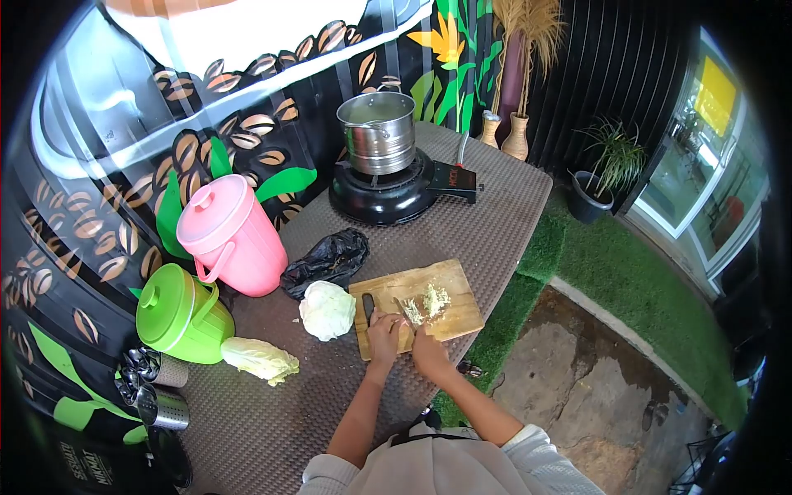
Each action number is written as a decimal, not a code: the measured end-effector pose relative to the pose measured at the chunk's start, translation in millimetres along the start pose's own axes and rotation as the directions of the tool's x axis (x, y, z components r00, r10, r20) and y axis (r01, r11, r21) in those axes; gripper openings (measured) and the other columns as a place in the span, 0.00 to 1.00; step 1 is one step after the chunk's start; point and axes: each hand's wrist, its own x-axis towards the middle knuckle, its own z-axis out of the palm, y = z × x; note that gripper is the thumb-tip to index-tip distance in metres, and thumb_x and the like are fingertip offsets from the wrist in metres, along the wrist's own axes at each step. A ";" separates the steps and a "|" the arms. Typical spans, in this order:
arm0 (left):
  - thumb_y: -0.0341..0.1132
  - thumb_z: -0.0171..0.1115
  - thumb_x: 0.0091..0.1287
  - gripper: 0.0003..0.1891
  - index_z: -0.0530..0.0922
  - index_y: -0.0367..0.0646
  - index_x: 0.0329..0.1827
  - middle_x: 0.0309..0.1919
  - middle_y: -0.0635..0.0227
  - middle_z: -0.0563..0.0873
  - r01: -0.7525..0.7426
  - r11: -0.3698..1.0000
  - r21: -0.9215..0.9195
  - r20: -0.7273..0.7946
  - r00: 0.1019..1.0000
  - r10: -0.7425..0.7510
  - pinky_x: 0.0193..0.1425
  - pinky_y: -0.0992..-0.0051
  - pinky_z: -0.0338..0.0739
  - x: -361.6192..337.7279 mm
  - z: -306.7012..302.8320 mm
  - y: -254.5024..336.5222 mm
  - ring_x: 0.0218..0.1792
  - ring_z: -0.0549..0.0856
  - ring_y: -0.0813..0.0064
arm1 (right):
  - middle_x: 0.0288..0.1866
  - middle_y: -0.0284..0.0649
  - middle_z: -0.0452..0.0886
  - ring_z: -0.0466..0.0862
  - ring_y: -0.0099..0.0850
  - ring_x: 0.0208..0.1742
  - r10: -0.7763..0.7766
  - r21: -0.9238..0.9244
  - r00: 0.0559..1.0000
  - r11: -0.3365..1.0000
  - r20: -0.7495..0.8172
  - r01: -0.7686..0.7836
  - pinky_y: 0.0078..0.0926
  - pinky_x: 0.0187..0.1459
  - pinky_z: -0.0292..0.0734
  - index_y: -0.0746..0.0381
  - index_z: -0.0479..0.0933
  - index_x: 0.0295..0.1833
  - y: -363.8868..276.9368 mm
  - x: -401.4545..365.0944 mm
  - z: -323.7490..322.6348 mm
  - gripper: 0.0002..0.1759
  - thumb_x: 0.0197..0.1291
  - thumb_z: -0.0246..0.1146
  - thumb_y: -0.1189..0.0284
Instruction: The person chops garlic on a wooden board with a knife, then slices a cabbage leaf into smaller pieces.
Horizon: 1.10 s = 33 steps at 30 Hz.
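A wooden cutting board point(462, 318) lies on the brown woven table. Chopped pale bits point(436, 302) are spread on it in two small heaps. My right hand point(429, 353) is closed at the board's near edge, around the handle of a knife point(402, 308) whose blade points away beside the nearer heap. Just left of it, my left hand point(385, 334) rests on the board with its fingers bent; what they hold, if anything, is too small to make out. A dark-handled tool point(368, 305) lies by the board's left side. A round cabbage point(327, 311) sits left of the board.
Beyond the board, a steel pot point(376, 136) stands on a black gas stove point(384, 198). A black plastic bag point(330, 260), pink jug point(239, 239), green jug point(186, 318), leafy cabbage point(260, 360) and metal utensil holder point(162, 407) are on the table's left.
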 end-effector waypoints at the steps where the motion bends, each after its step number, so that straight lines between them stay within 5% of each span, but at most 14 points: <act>1: 0.23 0.64 0.57 0.01 0.83 0.36 0.30 0.29 0.59 0.84 0.024 1.000 -0.008 0.000 1.000 -0.024 0.72 0.57 0.61 -0.2 1.4 -0.7 0.38 0.80 0.57 | 0.37 0.62 0.81 0.84 0.56 0.43 0.002 -0.001 1.000 1.000 0.001 -0.002 0.48 0.43 0.80 0.73 0.62 0.55 0.2 -0.6 7.3 0.21 0.57 0.56 0.78; 8: 0.23 0.67 0.54 0.03 0.84 0.37 0.31 0.28 0.61 0.84 -0.092 0.995 0.044 -0.042 0.995 0.094 0.68 0.60 0.66 1.2 -1.3 4.3 0.38 0.80 0.57 | 0.36 0.59 0.82 0.85 0.53 0.39 -0.053 -0.048 0.998 0.997 -0.036 0.052 0.45 0.40 0.82 0.72 0.63 0.55 7.9 17.2 11.7 0.18 0.62 0.52 0.74; 16: 0.23 0.67 0.55 0.05 0.86 0.35 0.34 0.32 0.59 0.86 0.091 0.996 0.019 -0.023 0.996 -0.090 0.66 0.66 0.69 -3.0 -3.0 5.4 0.41 0.80 0.60 | 0.36 0.59 0.83 0.86 0.51 0.39 0.050 -0.015 0.997 0.999 -0.063 -0.051 0.44 0.40 0.82 0.71 0.63 0.54 2.2 7.8 27.6 0.17 0.63 0.52 0.74; 19: 0.24 0.66 0.56 0.05 0.85 0.34 0.35 0.34 0.58 0.87 -0.037 0.998 0.056 0.017 0.999 0.036 0.68 0.66 0.69 -1.8 -4.2 1.9 0.42 0.80 0.61 | 0.38 0.61 0.82 0.84 0.54 0.41 -0.014 0.019 1.000 1.000 -0.027 0.014 0.47 0.42 0.81 0.72 0.61 0.58 2.6 16.0 15.0 0.21 0.60 0.53 0.77; 25: 0.26 0.65 0.58 0.05 0.85 0.35 0.35 0.35 0.59 0.87 -0.059 0.996 0.070 0.030 0.998 0.057 0.67 0.62 0.69 -4.7 -3.6 -2.3 0.45 0.80 0.59 | 0.37 0.60 0.82 0.85 0.54 0.41 0.010 -0.001 1.000 1.000 0.013 -0.010 0.47 0.41 0.81 0.71 0.62 0.55 -3.9 1.1 17.2 0.19 0.60 0.54 0.77; 28: 0.26 0.65 0.59 0.04 0.84 0.35 0.35 0.35 0.59 0.86 -0.066 0.995 0.068 0.004 0.998 0.066 0.65 0.61 0.69 -4.7 -3.6 -1.0 0.46 0.79 0.58 | 0.33 0.56 0.83 0.86 0.52 0.37 0.012 -0.055 0.995 0.998 -0.100 -0.017 0.44 0.38 0.83 0.70 0.64 0.50 -4.4 6.1 27.7 0.13 0.64 0.51 0.73; 33: 0.25 0.64 0.59 0.03 0.83 0.34 0.33 0.34 0.59 0.85 -0.028 0.994 0.103 0.006 1.000 0.027 0.65 0.61 0.69 -4.4 -4.5 3.1 0.46 0.79 0.56 | 0.33 0.58 0.83 0.86 0.52 0.36 -0.117 -0.086 0.990 0.990 -0.074 0.111 0.43 0.37 0.83 0.70 0.64 0.52 8.3 17.9 16.5 0.14 0.65 0.49 0.73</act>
